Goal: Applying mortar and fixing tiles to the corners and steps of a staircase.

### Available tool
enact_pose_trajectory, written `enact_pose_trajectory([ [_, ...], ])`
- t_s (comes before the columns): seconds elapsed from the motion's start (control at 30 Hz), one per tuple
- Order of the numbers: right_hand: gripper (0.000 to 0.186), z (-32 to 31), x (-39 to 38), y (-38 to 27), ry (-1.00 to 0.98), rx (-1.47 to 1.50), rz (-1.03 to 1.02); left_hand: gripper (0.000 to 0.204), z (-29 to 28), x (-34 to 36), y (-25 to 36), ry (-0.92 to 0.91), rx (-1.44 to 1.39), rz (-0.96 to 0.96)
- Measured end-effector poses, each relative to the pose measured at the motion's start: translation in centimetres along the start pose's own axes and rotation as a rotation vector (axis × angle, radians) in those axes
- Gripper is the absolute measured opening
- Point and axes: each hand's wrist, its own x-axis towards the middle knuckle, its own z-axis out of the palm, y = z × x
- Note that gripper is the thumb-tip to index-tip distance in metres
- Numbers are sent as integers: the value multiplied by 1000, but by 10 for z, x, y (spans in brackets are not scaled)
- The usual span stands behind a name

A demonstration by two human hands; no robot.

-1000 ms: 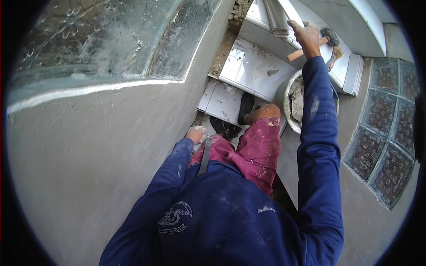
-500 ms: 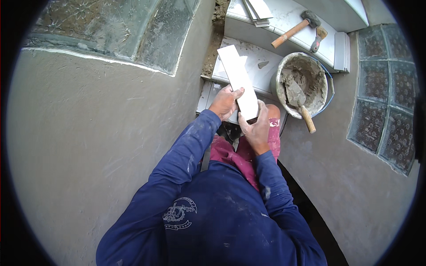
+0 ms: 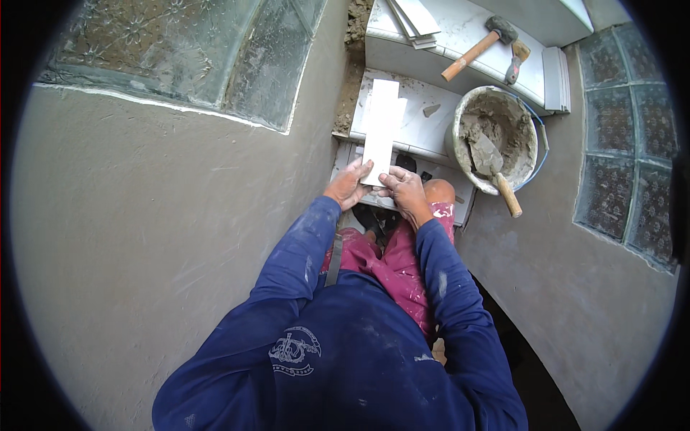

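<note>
Both my hands grip the near end of a narrow white tile strip (image 3: 380, 133), which points away from me over the tiled steps. At its left near corner, my left hand (image 3: 348, 184) has the thumb on top and the fingers underneath. My right hand (image 3: 405, 190) pinches the right near corner with thumb and fingers. Another white piece shows along the strip's right edge; I cannot tell whether it is held or lies on the step. A bucket (image 3: 456, 136) of grey mortar stands right of my hands, with a wooden-handled trowel (image 3: 489, 155) resting in it.
On the upper step (image 3: 463, 21) lie a hammer (image 3: 480, 47), a short-handled tool (image 3: 516, 62) and several white tile strips (image 3: 415, 18). More strips (image 3: 555, 80) lean at its right end. Plastered walls (image 3: 172, 194) with glass blocks (image 3: 607, 136) close in on both sides.
The tile strip has swung from a leftward slant to nearly straight ahead. Both hands have moved to its near end, the left one sliding down from its side.
</note>
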Motion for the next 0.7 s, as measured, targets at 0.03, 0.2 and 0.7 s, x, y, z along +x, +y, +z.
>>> enact_pose_trajectory([
  [0.03, 23, 5, 9, -2, 14, 51, 19, 34, -7, -2, -14, 25, -97, 47],
  [0.2, 24, 14, 41, -4, 17, -6, 66, 22, -31, 12, -49, 217, -367, 116],
  [0.7, 36, -61, -47, -49, 303, -1477, -487, 24, -121, 123, 5, 671, -288, 190],
])
